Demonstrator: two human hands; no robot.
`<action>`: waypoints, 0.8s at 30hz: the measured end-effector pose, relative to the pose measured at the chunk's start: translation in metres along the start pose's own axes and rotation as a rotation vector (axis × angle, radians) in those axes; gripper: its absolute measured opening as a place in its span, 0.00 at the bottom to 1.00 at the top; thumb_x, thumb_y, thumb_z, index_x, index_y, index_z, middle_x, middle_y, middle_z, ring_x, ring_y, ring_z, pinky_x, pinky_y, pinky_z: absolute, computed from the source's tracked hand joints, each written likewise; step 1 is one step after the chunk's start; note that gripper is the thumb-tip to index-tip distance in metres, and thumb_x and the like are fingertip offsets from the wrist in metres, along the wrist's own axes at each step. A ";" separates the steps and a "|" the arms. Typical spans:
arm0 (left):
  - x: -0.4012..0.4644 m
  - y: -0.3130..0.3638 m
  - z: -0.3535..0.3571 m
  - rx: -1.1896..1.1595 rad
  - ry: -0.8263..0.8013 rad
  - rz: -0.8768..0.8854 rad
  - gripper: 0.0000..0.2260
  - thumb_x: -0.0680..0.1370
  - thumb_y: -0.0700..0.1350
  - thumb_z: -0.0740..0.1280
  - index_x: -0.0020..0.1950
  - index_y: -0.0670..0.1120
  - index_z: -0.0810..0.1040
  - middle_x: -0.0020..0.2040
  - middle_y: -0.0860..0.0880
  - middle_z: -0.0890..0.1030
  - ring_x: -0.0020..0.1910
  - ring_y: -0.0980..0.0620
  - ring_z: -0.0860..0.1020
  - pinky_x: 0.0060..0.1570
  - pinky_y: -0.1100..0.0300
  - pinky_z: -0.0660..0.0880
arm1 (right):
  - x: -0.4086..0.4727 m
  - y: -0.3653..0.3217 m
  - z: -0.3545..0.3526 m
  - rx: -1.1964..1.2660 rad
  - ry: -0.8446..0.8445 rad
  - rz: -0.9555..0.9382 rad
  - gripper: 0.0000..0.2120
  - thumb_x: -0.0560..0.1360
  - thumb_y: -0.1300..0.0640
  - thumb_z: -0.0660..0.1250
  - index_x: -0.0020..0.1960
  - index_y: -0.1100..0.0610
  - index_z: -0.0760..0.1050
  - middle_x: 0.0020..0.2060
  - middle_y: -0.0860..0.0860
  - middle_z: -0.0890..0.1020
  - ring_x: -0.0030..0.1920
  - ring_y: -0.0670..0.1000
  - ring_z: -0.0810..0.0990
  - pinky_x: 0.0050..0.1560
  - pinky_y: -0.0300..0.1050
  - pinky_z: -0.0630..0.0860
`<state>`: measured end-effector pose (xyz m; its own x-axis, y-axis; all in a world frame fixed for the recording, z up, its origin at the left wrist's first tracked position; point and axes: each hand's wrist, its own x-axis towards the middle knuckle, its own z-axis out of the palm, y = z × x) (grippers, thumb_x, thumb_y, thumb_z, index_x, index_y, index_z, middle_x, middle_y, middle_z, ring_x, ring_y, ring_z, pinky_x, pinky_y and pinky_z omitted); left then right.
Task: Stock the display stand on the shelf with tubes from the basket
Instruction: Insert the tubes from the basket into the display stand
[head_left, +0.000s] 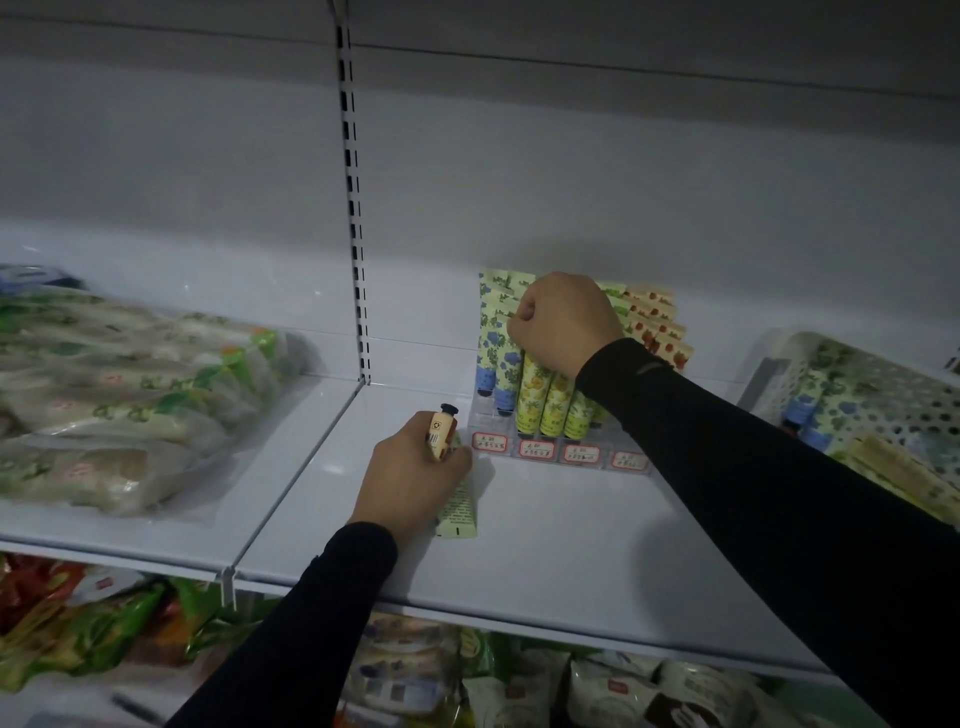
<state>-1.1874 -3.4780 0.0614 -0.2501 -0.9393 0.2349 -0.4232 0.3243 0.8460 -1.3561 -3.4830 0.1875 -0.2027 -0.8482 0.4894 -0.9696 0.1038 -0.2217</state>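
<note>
A clear display stand with red price labels sits at the back of the white shelf, holding rows of blue-flowered, yellow and red-patterned tubes. My right hand is curled over the tops of the middle tubes in the stand; whether it grips one is hidden. On the shelf in front of the stand, my left hand grips two tubes: an orange one with a black cap pointing up and a pale green one sticking out below. A white perforated basket with more tubes stands at the right.
A clear bag of packaged goods lies on the neighbouring shelf section at left, past a slotted upright. Packaged snacks fill the shelf below. Bare shelf surface lies between my arms.
</note>
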 end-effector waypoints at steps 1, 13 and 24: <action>0.000 0.000 0.000 -0.001 0.000 -0.002 0.05 0.78 0.49 0.67 0.53 0.53 0.75 0.43 0.54 0.80 0.39 0.61 0.77 0.26 0.73 0.66 | 0.001 0.000 0.000 0.002 -0.004 0.006 0.12 0.73 0.58 0.64 0.33 0.62 0.78 0.35 0.55 0.83 0.36 0.54 0.80 0.44 0.49 0.81; -0.001 0.001 0.001 0.008 0.006 -0.011 0.05 0.77 0.48 0.67 0.53 0.52 0.76 0.42 0.54 0.79 0.39 0.60 0.77 0.27 0.72 0.67 | -0.005 0.000 0.002 0.028 0.040 -0.031 0.13 0.73 0.58 0.64 0.30 0.59 0.72 0.27 0.56 0.74 0.29 0.54 0.73 0.36 0.45 0.76; 0.000 0.001 0.000 0.004 -0.004 -0.014 0.04 0.78 0.48 0.67 0.52 0.52 0.75 0.42 0.54 0.79 0.38 0.60 0.77 0.27 0.74 0.67 | -0.010 0.000 0.001 0.001 0.082 0.001 0.12 0.72 0.57 0.63 0.32 0.61 0.73 0.27 0.53 0.71 0.31 0.54 0.71 0.33 0.44 0.70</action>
<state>-1.1882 -3.4774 0.0621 -0.2478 -0.9433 0.2210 -0.4301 0.3115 0.8473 -1.3537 -3.4754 0.1819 -0.2139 -0.8027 0.5567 -0.9693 0.1039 -0.2227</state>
